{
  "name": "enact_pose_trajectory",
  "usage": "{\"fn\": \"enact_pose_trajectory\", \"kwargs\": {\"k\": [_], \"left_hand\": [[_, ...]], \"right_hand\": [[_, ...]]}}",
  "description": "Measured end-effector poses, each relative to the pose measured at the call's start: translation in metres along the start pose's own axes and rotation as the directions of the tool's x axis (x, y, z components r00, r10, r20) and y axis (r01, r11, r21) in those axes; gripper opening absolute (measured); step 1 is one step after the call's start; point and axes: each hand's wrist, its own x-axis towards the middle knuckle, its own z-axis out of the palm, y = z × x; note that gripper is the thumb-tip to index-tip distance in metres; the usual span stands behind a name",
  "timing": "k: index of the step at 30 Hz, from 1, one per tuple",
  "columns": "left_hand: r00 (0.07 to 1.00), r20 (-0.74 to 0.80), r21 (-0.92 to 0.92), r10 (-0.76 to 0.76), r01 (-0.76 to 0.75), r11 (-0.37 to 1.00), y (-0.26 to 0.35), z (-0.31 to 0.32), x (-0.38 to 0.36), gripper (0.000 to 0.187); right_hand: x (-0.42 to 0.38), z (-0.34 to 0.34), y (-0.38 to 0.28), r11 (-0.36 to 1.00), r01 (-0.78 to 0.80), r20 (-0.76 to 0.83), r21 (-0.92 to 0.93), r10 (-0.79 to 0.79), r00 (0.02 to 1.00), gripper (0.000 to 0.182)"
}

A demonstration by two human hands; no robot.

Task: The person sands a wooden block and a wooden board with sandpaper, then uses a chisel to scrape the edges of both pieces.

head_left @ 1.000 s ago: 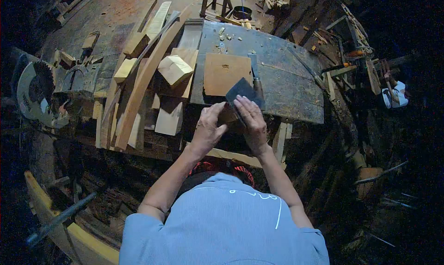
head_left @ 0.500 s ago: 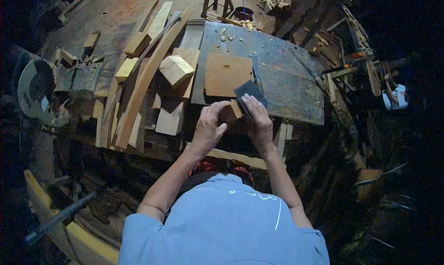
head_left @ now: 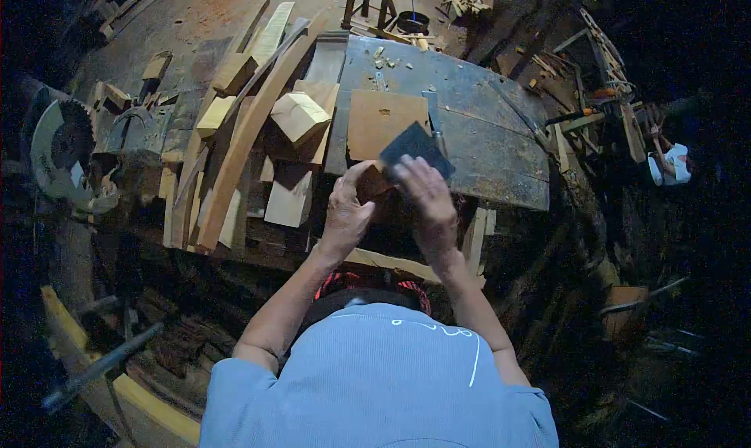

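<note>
My left hand (head_left: pixel 348 217) grips a small brown wooden block (head_left: pixel 374 180) at the near edge of the workbench, thumb and fingers curved around its left side. Much of the block is hidden by my hands and by shadow. With my right hand (head_left: pixel 429 202), slightly blurred, I hold a dark square sheet of sandpaper (head_left: pixel 415 147) over the block's right and upper part. My fingers lie pressed along the sheet's lower side. Just beyond, a flat square brown board (head_left: pixel 379 113) lies on the bench, partly covered by the sandpaper in this view.
The dark workbench (head_left: pixel 501 155) extends right, with a metal tool (head_left: pixel 435 116) beside the board. Wood chips (head_left: pixel 381 59) lie farther back. Left are long planks (head_left: pixel 254 135), a pale block (head_left: pixel 300 118) and a circular saw blade (head_left: pixel 70 131). Another person (head_left: pixel 669 165) is at far right.
My right hand and the sandpaper have moved left across the block, and the sheet has turned flatter to view. My left hand stays nearly in place on the block.
</note>
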Motion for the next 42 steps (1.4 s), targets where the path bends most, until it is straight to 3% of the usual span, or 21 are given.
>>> {"fn": "enact_pose_trajectory", "kwargs": {"k": [2, 6, 9, 11, 13, 16, 18, 21, 23, 25, 28, 29, 31, 32, 33, 35, 36, 37, 39, 40, 42], "left_hand": [[0.995, 0.007, -0.216, -0.104, 0.103, 0.971, -0.008, 0.007, -0.004, 0.053], [0.964, 0.093, -0.082, -0.25, 0.258, 0.963, 0.0, 0.001, -0.007, 0.054], [0.96, 0.061, -0.224, -0.273, 0.279, 0.934, -0.005, 0.007, -0.011, 0.052], [0.997, -0.04, -0.184, 0.059, -0.065, 0.981, -0.016, 0.008, -0.012, 0.051], [0.999, 0.015, -0.16, 0.044, -0.041, 0.986, 0.0, 0.001, -0.009, 0.051], [0.999, -0.002, -0.025, -0.034, 0.034, 0.999, 0.003, 0.0, -0.009, 0.05], [0.978, 0.075, 0.003, -0.197, 0.197, 0.98, -0.002, -0.003, -0.01, 0.05], [0.988, 0.031, -0.042, -0.152, 0.153, 0.987, 0.002, 0.001, -0.007, 0.05], [0.996, 0.042, 0.011, -0.082, 0.082, 0.997, -0.003, 0.0, -0.008, 0.05], [0.999, 0.051, 0.053, -0.01, 0.007, 0.999, -0.006, -0.001, -0.008, 0.051], [0.997, 0.05, -0.002, -0.062, 0.062, 0.998, -0.008, -0.004, -0.006, 0.05], [0.98, 0.034, -0.166, -0.198, 0.201, 0.965, -0.008, -0.005, -0.003, 0.049], [0.907, 0.086, -0.518, -0.411, 0.393, 0.759, -0.002, -0.008, 0.004, 0.044], [0.877, 0.139, -0.588, -0.459, 0.446, 0.674, -0.002, -0.011, 0.006, 0.045], [0.844, 0.199, -0.646, -0.498, 0.495, 0.581, -0.001, -0.015, 0.008, 0.045], [0.828, 0.249, -0.63, -0.502, 0.532, 0.565, -0.001, -0.013, 0.01, 0.046], [0.836, 0.269, -0.694, -0.479, 0.513, 0.505, -0.005, -0.008, 0.01, 0.045], [0.844, 0.285, -0.753, -0.454, 0.49, 0.439, -0.007, -0.005, 0.01, 0.044], [0.838, 0.316, -0.754, -0.445, 0.506, 0.418, -0.008, -0.003, 0.01, 0.044], [0.83, 0.342, -0.755, -0.441, 0.522, 0.396, -0.006, -0.003, 0.01, 0.044], [0.804, 0.313, -0.756, -0.506, 0.533, 0.38, 0.001, -0.009, 0.008, 0.044]], "right_hand": [[-0.007, 0.011, 0.005, 1.0, 0.012, -0.029, -0.024, -0.012, 1.0, 0.041], [-0.01, 0.016, 0.03, 0.995, -0.084, -0.047, -0.059, 0.082, 0.996, 0.041], [-0.007, 0.011, 0.016, 0.988, -0.144, -0.054, -0.061, 0.141, 0.989, 0.041], [-0.003, 0.006, 0.002, 0.993, 0.089, 0.104, -0.071, -0.082, 0.991, 0.042], [-0.009, 0.018, 0.007, 0.993, 0.11, 0.051, -0.05, -0.108, 0.993, 0.042], [-0.015, 0.024, 0.032, 0.991, -0.114, 0.006, 0.066, 0.114, 0.993, 0.039], [-0.015, 0.02, 0.036, 0.991, -0.134, 0.025, 0.009, 0.134, 0.991, 0.038], [-0.009, 0.013, 0.019, 0.989, -0.149, 0.044, -0.025, 0.15, 0.988, 0.039], [-0.007, 0.012, 0.013, 0.996, 0.091, 0.137, -0.024, -0.087, 0.987, 0.041], [-0.013, 0.017, 0.022, 0.997, 0.057, 0.088, 0.059, -0.062, 0.994, 0.045], [-0.021, 0.027, 0.052, 0.969, -0.193, 0.162, -0.152, 0.217, 0.963, 0.053], [-0.029, 0.028, 0.061, 0.969, -0.193, 0.162, -0.152, 0.217, 0.963, 0.053], [-0.031, 0.022, 0.06, 0.927, -0.362, 0.135, 0.096, 0.349, 0.928, 0.062], [-0.029, 0.02, 0.06, 0.903, -0.368, 0.121, 0.223, 0.349, 0.929, 0.072], [-0.022, 0.016, 0.051, 0.901, -0.373, 0.123, 0.221, 0.354, 0.927, 0.072], [-0.01, 0.014, 0.033, 0.564, -0.697, 0.283, 0.443, 0.649, 0.706, 0.072], [-0.007, 0.019, 0.03, 0.71, -0.537, 0.156, 0.457, 0.53, 0.834, 0.067], [-0.005, 0.019, 0.026, 0.71, -0.538, 0.151, 0.455, 0.534, 0.832, 0.067], [0.004, 0.016, 0.015, 0.832, -0.382, 0.235, 0.404, 0.309, 0.922, 0.064], [-0.002, 0.019, 0.014, 0.765, -0.43, 0.266, 0.48, 0.34, 0.902, 0.062], [-0.017, 0.024, 0.013, 0.823, -0.347, 0.231, 0.449, 0.268, 0.935, 0.061]]}}
